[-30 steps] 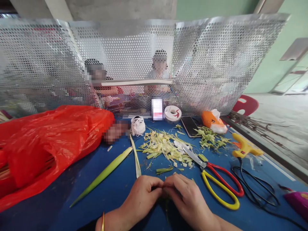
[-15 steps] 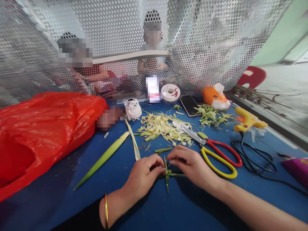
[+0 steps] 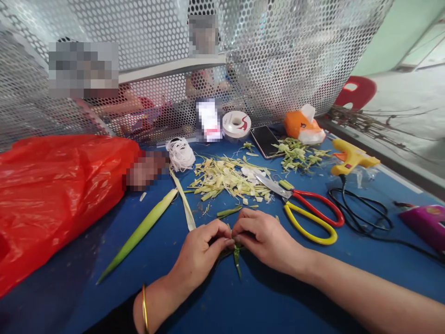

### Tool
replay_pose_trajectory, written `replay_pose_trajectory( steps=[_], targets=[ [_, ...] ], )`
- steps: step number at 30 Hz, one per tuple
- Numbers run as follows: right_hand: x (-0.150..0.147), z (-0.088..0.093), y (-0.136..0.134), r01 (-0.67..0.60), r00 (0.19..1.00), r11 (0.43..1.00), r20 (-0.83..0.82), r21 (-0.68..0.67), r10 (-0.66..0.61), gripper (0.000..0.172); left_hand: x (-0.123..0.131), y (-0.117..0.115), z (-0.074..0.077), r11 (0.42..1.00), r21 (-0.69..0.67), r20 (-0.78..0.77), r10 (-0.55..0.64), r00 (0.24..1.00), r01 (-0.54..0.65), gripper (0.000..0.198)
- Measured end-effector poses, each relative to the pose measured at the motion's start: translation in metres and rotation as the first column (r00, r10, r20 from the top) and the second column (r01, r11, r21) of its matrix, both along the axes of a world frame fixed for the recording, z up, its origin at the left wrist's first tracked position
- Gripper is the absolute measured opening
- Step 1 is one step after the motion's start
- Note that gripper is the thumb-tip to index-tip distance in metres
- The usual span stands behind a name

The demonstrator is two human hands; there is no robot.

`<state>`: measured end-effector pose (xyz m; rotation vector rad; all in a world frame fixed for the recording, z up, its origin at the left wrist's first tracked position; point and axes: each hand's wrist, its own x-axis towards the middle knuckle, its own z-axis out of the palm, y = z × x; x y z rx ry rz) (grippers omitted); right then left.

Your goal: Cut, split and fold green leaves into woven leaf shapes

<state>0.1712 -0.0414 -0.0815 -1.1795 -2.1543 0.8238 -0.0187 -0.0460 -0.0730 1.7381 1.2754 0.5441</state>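
Observation:
Both of my hands meet over a small piece of folded green leaf strips (image 3: 237, 263) just above the blue tabletop. My left hand (image 3: 205, 248), with a gold bangle at the wrist, pinches it between thumb and forefinger. From the other side my right hand (image 3: 262, 236) pinches the same piece, its fingertips touching those of the left. One strip end points down toward me; the middle is mostly hidden by my fingers. Scissors (image 3: 306, 211) with one red and one yellow handle lie open beside my right hand. A long green leaf (image 3: 141, 232) rests left of my left hand.
Leaf scraps (image 3: 225, 178) are heaped beyond my hands. Around them are white string (image 3: 181, 154), a ribbon spool (image 3: 237, 124), a dark phone (image 3: 266, 141), a tissue pack (image 3: 302, 125), a yellow glue gun (image 3: 352, 157) with cord, and a red plastic bag (image 3: 66, 185). People sit behind the perforated sheet.
My fingertips have come together over the leaf piece, covering its centre and the strip that stuck out to the right. The whole view has shifted, so objects appear further left.

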Motion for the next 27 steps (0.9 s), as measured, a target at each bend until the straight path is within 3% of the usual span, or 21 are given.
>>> replay_pose_trajectory(
  steps=[15, 23, 27],
  targets=[
    [0.0023, 0.0011, -0.0004, 0.052, 0.998, 0.997, -0.039, -0.062, -0.054, 0.016, -0.0023, 0.0017, 0.0001, 0.997, -0.073, 0.047, 0.002, 0.999, 0.001, 0.013],
    [0.0005, -0.0013, -0.0007, -0.028, 0.998, 0.998, 0.050, 0.054, 0.026, 0.016, -0.0019, 0.0026, -0.0003, 0.998, -0.069, 0.031, -0.005, 0.999, 0.007, 0.013],
    [0.0004, 0.0027, -0.0006, 0.005, 1.000, 1.000, 0.017, 0.014, -0.005, 0.013, -0.0028, 0.0031, 0.0001, 0.997, -0.078, 0.047, -0.013, 0.999, 0.016, 0.013]
  ],
)
